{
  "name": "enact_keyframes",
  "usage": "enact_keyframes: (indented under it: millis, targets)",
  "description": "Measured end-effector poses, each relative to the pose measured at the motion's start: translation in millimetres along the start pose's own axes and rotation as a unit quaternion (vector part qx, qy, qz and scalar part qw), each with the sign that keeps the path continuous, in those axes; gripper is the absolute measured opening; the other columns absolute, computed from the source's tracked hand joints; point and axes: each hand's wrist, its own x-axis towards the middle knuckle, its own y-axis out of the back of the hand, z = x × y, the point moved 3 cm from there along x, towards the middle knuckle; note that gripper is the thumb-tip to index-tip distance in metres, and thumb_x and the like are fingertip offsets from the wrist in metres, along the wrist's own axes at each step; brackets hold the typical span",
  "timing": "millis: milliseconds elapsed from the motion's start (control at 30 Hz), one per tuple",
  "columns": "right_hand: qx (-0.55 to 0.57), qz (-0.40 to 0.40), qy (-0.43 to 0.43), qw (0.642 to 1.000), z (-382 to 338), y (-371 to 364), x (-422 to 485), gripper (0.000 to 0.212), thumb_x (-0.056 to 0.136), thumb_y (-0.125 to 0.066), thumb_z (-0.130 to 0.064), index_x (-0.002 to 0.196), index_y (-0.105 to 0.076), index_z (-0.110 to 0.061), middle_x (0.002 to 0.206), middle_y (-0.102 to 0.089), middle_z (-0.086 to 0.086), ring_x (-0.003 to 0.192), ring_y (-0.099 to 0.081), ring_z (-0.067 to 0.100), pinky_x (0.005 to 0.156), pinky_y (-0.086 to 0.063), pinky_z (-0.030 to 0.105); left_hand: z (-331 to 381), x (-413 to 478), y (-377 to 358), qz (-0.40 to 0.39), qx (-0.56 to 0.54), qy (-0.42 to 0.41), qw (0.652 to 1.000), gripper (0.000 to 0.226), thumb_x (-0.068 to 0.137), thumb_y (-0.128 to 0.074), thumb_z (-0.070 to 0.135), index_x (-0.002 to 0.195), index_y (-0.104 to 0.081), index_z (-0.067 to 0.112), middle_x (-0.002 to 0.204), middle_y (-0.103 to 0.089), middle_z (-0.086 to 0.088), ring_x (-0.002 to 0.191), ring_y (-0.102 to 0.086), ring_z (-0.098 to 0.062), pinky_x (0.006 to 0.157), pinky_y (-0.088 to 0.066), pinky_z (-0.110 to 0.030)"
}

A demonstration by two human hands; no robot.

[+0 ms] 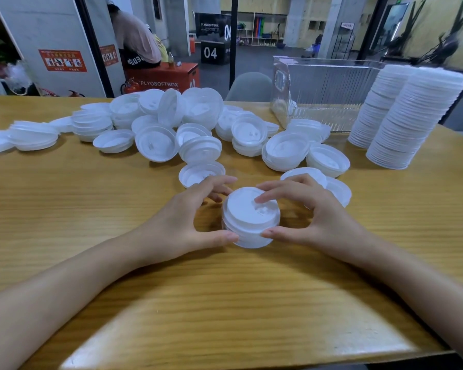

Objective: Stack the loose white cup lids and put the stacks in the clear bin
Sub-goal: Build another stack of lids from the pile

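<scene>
I am in the stacking step, squaring up a small stack (250,217) of white lids that sits on the table (225,303) about midway between its left and right edges and nearer to the near edge than the rest. My left hand (182,222) cups it from the left, the thumb touching its base and the other fingers curled round its far side. My right hand (324,217) holds it from the right, thumb at the base and a fingertip (259,200) pressing on the top lid. Both hands are half closed round it, not clenched. The stack is only a few lids high and looks seated evenly, though I cannot tell whether every rim has nested. Many loose lids (155,141) lie scattered across the far half of the table, from the left edge toward the clear bin (329,86); some face up, some face down, and some are already in small clumps. The bin stands by the far edge toward the right corner, with little in it that I can make out, and two tall stacks (428,121) wait just beside it at the right edge. Next, I judge, one hand should steady this stack while the other fetches the nearest loose lid just beyond it, turns it dome up and presses it on squarely.
</scene>
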Motion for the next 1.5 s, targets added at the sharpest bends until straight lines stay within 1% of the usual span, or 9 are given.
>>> enact_keyframes:
  millis: [167,267,400,500,633,867,1000,1233,1500]
  targets:
    - [-0.009,0.000,0.007,1.000,-2,2,-1,0.051,0.067,-0.076,-0.056,0.115,-0.067,-0.041,0.131,-0.058,-0.025,0.122,-0.044,0.010,0.103,-0.037,0.023,3,0,0,0.003,0.017,-0.012,1.000,0.073,0.071,-0.072,0.058,0.136,-0.043,0.043,0.132,-0.052,0.025,0.126,-0.050,-0.004,0.106,-0.040,-0.022]
    - [-0.002,0.075,0.002,0.997,0,18,0,0.049,0.072,-0.074,-0.053,0.117,-0.065,-0.037,0.131,-0.058,-0.021,0.126,-0.044,0.007,0.102,-0.033,0.015,3,-1,0,0.005,0.016,-0.015,1.000,0.069,0.073,-0.075,0.053,0.134,-0.045,0.042,0.130,-0.053,0.028,0.126,-0.050,-0.004,0.103,-0.038,-0.015]
    - [-0.143,0.171,-0.058,0.973,23,37,1,0.043,0.079,-0.064,-0.058,0.118,-0.060,-0.043,0.129,-0.055,-0.018,0.119,-0.038,0.009,0.106,-0.033,0.033,3,0,0,0.007,0.019,-0.018,1.000,0.066,0.077,-0.080,0.046,0.134,-0.047,0.039,0.129,-0.053,0.029,0.124,-0.051,-0.003,0.100,-0.035,-0.009]
    - [-0.240,0.107,-0.162,0.951,36,37,-2,0.049,0.083,-0.063,-0.057,0.128,-0.057,-0.039,0.136,-0.053,-0.012,0.127,-0.033,0.019,0.105,-0.026,0.038,3,0,0,0.007,0.020,-0.023,1.000,0.064,0.078,-0.079,0.041,0.134,-0.048,0.036,0.129,-0.054,0.028,0.124,-0.051,-0.004,0.101,-0.036,-0.010]
    - [-0.278,0.067,-0.187,0.940,37,35,-2,0.047,0.085,-0.055,-0.060,0.127,-0.056,-0.039,0.134,-0.057,-0.013,0.130,-0.035,0.022,0.100,-0.024,0.038,4,-1,1,0.007,0.020,-0.020,1.000,0.064,0.076,-0.077,0.041,0.133,-0.048,0.036,0.129,-0.054,0.028,0.124,-0.052,-0.005,0.102,-0.037,-0.012]
    - [-0.181,0.137,-0.180,0.957,31,39,-3,0.036,0.078,-0.070,-0.053,0.109,-0.066,-0.033,0.101,-0.061,-0.021,0.116,-0.043,0.012,0.096,-0.030,0.034,2,0,0,0.008,0.023,-0.022,0.999,0.065,0.076,-0.076,0.045,0.134,-0.046,0.038,0.129,-0.053,0.029,0.123,-0.052,-0.004,0.100,-0.037,-0.011]
    - [-0.007,0.179,-0.145,0.973,16,37,-3,0.036,0.073,-0.077,-0.045,0.104,-0.068,-0.029,0.112,-0.066,-0.019,0.108,-0.052,-0.004,0.085,-0.034,0.007,0,0,0,0.006,0.010,-0.015,1.000,0.074,0.073,-0.072,0.055,0.139,-0.042,0.038,0.129,-0.055,0.024,0.124,-0.051,-0.005,0.102,-0.037,-0.012]
    - [0.073,0.024,-0.040,0.996,-9,10,-3,0.050,0.070,-0.072,-0.052,0.117,-0.060,-0.039,0.132,-0.058,-0.027,0.130,-0.046,0.007,0.092,-0.032,0.009,-2,1,-1,0.007,-0.004,-0.003,1.000,0.089,0.070,-0.074,0.057,0.146,-0.030,0.039,0.133,-0.053,0.020,0.125,-0.050,-0.003,0.101,-0.036,-0.010]
    - [0.047,-0.019,-0.007,0.999,-6,0,-2,0.058,0.073,-0.080,-0.037,0.128,-0.060,-0.034,0.133,-0.055,-0.027,0.134,-0.041,0.005,0.105,-0.029,0.009,4,0,-1,0.002,-0.003,0.000,1.000,0.093,0.070,-0.076,0.046,0.149,-0.028,0.032,0.133,-0.051,0.022,0.125,-0.049,0.002,0.101,-0.033,-0.007]
